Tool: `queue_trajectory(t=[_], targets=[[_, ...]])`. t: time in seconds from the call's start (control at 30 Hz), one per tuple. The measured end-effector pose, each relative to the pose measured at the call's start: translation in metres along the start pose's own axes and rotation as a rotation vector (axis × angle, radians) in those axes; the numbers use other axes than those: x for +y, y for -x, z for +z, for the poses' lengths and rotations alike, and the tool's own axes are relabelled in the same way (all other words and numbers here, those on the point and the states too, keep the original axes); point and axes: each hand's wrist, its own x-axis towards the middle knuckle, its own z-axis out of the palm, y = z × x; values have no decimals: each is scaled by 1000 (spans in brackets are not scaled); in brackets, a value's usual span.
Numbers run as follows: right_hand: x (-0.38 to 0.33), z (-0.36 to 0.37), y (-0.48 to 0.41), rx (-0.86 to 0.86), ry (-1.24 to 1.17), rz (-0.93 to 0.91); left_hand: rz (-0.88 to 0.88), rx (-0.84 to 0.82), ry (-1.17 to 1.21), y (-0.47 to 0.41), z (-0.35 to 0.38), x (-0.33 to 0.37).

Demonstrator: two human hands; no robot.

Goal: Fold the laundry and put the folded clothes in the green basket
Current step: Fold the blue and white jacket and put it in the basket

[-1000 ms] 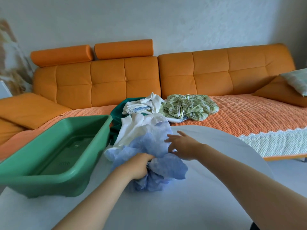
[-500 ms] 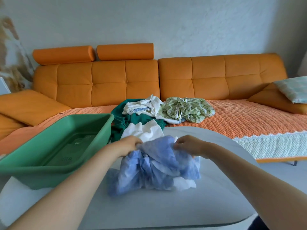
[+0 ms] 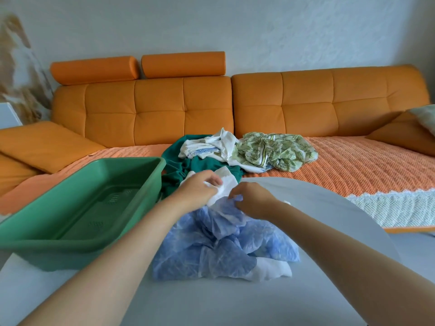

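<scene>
Green basket [image 3: 70, 252] sits left on the tabletop [image 3: 235, 307]; just right of it lies the crumpled blue garment [image 3: 223, 250]. Left hand [image 3: 200, 188] pinches its white far edge in curled fingers, and right hand [image 3: 253, 200] pinches blue cloth just beside it. The bulk trails nearward from both.

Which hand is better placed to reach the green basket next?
Probably left: the left hand, gripping white cloth, is nearer the green basket; the right hand pinches the blue garment farther away.
</scene>
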Motion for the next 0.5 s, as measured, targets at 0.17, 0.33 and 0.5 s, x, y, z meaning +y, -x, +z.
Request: queue_trajectory(t=[0.17,0.33,0.5], targets=[[6,-11,-23,78,-329,450,78,-201,-430,12,9,-23],[9,-25,-29,238,-1302,551,-97,268,-349,-19,-23,-32],[17,-21,-35,167,-957,308,-177,600,-333,-47,-67,-27]])
